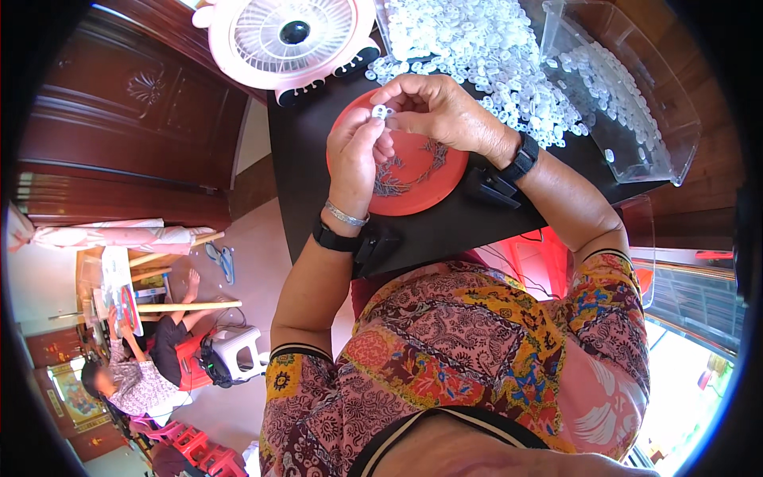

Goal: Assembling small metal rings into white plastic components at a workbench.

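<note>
Above the red plate, my two hands meet around a small white plastic piece with dark holes. My left hand pinches it between thumb and fingertips. From the right, the closed fingers of my right hand come up against the same piece; whether they hold a tiny part as well is hidden. Many thin grey screws or pins lie scattered on the plate. Beyond my hands, a large heap of similar white plastic pieces covers the back of the black table.
At the back right, a clear plastic bin lies with white pieces in it. A pink and white fan stands at the back left. Black devices are strapped at both wrists. Farther left, another person sits near red and white stools.
</note>
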`<state>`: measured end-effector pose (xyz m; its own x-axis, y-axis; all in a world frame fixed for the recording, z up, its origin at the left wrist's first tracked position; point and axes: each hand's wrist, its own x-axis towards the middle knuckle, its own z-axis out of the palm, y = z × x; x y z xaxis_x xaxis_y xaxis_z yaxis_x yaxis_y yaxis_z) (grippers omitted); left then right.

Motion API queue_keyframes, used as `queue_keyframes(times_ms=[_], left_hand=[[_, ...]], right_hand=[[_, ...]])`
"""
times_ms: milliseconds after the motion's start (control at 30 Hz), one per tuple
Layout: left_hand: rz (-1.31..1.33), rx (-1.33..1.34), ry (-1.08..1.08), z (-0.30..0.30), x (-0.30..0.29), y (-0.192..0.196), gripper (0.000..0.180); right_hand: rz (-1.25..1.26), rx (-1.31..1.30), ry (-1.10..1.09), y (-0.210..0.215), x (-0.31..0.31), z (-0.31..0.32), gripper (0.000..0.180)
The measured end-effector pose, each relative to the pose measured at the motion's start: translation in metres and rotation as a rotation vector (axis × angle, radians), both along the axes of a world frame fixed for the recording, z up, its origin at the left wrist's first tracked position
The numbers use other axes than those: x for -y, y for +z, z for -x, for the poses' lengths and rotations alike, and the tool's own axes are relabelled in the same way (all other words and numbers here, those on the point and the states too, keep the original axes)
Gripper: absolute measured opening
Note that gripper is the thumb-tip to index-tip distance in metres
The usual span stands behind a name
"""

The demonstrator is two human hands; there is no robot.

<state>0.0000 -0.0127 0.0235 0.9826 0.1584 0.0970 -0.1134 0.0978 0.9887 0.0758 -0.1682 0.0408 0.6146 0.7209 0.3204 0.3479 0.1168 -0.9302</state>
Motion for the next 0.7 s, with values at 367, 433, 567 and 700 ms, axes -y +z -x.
queue_keyframes(times_ms=[367, 433, 567, 700], left_hand=[[0.098, 0.055, 0.026, 0.004, 0.003, 0.004, 0.018], [0.105, 0.05, 0.02, 0.004, 0.004, 0.005, 0.017], [-0.01, 0.034, 0.011, 0.005, 0.0, 0.006, 0.016], [-0.073, 0.009, -0.002, 0.005, -0.001, 0.008, 0.016]], right_hand=[[0.015, -0.165, 0.094, 0.006, 0.003, 0.0, 0.027], [0.024, -0.165, 0.09, 0.007, 0.004, 0.0, 0.028], [0.073, -0.164, 0.07, 0.014, 0.006, 0.001, 0.025], [0.13, -0.125, 0.061, 0.014, 0.007, -0.001, 0.022]])
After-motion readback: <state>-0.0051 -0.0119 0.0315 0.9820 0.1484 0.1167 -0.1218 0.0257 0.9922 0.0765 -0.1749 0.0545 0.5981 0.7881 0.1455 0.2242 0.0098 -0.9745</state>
